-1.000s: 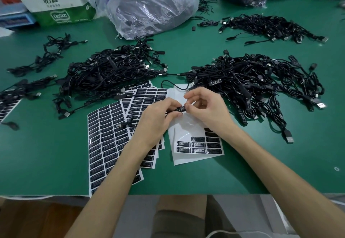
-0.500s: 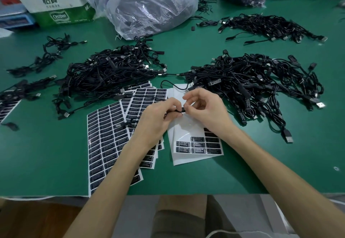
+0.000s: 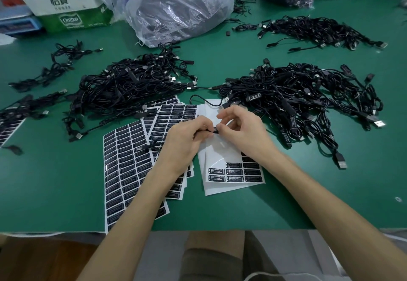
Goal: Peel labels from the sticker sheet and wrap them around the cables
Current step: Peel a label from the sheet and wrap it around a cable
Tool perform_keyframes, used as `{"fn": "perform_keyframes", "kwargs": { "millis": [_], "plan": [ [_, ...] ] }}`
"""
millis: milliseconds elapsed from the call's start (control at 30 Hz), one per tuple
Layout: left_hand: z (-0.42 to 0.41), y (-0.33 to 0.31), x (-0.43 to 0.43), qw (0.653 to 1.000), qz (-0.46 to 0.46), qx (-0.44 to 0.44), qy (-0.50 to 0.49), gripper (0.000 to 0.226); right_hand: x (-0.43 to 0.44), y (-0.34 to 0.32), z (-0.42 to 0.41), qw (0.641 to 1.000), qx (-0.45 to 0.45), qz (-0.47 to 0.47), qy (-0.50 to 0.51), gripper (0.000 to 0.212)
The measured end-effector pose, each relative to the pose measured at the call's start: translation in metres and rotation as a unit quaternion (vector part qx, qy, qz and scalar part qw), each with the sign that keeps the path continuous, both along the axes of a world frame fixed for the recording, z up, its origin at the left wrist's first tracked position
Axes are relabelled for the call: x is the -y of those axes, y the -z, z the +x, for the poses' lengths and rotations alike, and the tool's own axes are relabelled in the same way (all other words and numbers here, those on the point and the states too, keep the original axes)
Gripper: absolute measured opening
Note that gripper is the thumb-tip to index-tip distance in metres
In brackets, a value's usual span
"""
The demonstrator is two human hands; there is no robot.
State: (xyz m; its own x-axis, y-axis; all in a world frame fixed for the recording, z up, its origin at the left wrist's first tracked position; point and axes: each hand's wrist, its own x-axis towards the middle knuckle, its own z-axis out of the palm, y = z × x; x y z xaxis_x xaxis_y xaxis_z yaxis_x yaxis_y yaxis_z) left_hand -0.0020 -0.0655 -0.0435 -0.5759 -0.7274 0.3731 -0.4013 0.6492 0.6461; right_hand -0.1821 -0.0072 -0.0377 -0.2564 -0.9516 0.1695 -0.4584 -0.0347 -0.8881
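My left hand [image 3: 184, 140] and my right hand [image 3: 241, 129] meet over the table's middle, both pinching one thin black cable [image 3: 212, 130]. A small black label sits on the cable between the fingertips. The cable's far end loops back over a mostly peeled white sticker sheet [image 3: 222, 166], which keeps a few black labels near its front edge. Full sheets of black labels [image 3: 125, 164] fan out to the left, partly under my left forearm.
Two big heaps of black USB cables lie behind the sheets, one on the left [image 3: 132, 86] and one on the right [image 3: 304, 97]. Smaller cable bunches lie far right [image 3: 319, 31] and far left [image 3: 55, 64]. Clear plastic bags [image 3: 180, 7] and a carton [image 3: 70, 9] line the back.
Both hands stay in place over the white sheet. The fingertips have shifted slightly on the cable, pressing the label around it.
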Motion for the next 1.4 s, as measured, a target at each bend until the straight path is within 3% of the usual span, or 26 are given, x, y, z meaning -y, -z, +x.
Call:
{"fn": "perform_keyframes", "kwargs": {
  "millis": [233,567,767,1000,1400],
  "plan": [
    [0.0018,-0.0028,-0.0007,0.999,0.017,-0.025,-0.029,0.03,-0.0001,-0.0015,-0.0028,1.0,0.016,0.0,0.01,0.014],
    [0.0009,-0.0029,-0.0026,0.999,0.001,-0.014,-0.033,0.033,0.0012,-0.0003,-0.0033,0.999,0.038,-0.001,0.019,0.013],
    [0.0012,-0.0003,0.0,1.0,-0.011,-0.012,-0.027,0.02,0.0001,-0.0018,-0.0029,0.999,0.05,-0.002,0.01,0.014],
    [0.0004,-0.0017,-0.0027,0.999,-0.045,-0.001,-0.018,0.02,-0.0031,-0.0033,-0.0045,0.998,0.066,-0.019,-0.014,0.013],
    [0.0009,-0.0023,-0.0033,0.999,-0.022,-0.017,-0.018,0.02,-0.0023,-0.003,-0.0064,0.994,0.094,-0.015,-0.058,0.004]
  ]
}}
